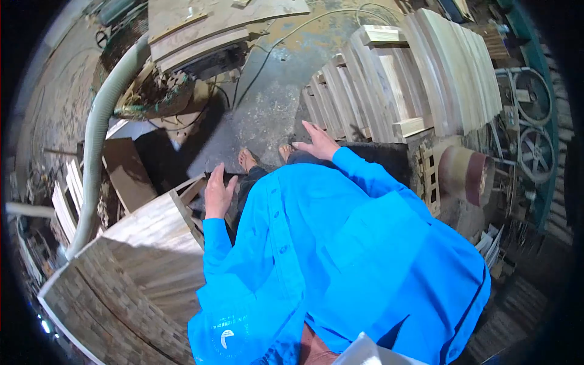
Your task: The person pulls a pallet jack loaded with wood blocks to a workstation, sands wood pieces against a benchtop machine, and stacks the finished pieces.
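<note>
My left hand is held low in front of me at the left, fingers stretched upward and thumb apart, with nothing in it. Near it is the corner of a pale wooden panel. My right hand is open and empty too, fingers spread, close to the lower end of a row of stacked wooden boards. I cannot tell whether it touches anything. Both arms wear the sleeves of a bright blue shirt. My bare feet show between the hands on the grey floor.
A ribbed hose curves down the left side, beside a basket of scraps. Boards lie on a surface at the top left. Cables cross the floor. To the right are a cylindrical roll and a spoked wheel.
</note>
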Action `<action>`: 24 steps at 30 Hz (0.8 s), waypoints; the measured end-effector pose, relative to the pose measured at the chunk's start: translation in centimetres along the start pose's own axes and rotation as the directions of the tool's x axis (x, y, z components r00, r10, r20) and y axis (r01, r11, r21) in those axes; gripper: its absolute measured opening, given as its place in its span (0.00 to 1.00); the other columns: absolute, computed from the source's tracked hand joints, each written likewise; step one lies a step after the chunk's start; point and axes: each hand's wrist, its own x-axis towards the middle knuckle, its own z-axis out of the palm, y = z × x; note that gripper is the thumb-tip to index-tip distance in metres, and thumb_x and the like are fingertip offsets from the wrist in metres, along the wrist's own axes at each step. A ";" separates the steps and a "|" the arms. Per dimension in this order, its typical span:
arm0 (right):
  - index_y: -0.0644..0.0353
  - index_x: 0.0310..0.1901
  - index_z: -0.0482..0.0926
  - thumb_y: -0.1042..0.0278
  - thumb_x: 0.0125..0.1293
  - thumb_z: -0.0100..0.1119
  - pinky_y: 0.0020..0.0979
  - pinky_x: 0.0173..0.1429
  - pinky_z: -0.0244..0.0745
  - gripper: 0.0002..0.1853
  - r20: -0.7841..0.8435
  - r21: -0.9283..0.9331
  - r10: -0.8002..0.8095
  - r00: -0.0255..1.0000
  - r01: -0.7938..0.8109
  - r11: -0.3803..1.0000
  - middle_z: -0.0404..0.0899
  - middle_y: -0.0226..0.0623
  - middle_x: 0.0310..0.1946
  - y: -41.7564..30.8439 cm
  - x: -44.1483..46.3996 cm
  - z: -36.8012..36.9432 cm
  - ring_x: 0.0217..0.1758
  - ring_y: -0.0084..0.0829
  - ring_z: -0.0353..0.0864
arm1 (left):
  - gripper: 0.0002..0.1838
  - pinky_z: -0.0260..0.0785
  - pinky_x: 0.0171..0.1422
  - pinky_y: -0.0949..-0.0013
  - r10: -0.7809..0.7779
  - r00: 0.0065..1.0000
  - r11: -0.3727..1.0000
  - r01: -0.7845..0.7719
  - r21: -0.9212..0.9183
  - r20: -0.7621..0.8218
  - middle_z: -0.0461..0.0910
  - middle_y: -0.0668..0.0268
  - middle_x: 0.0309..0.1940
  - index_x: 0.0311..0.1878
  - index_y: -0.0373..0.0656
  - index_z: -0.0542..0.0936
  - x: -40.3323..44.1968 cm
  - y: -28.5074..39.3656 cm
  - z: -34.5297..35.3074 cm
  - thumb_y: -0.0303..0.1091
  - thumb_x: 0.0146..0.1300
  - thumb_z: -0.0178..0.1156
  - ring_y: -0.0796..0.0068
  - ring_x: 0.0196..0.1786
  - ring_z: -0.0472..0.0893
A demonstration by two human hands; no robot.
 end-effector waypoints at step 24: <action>0.73 0.81 0.59 0.42 0.67 0.75 0.31 0.63 0.79 0.55 0.658 0.518 -0.583 0.476 0.276 0.810 0.83 0.52 0.63 -28.1 12.2 10.3 0.59 0.32 0.84 | 0.22 0.74 0.72 0.57 -0.541 0.237 0.808 0.410 -0.422 -0.807 0.83 0.51 0.65 0.64 0.38 0.83 -20.3 12.5 4.2 0.34 0.69 0.69 0.51 0.68 0.82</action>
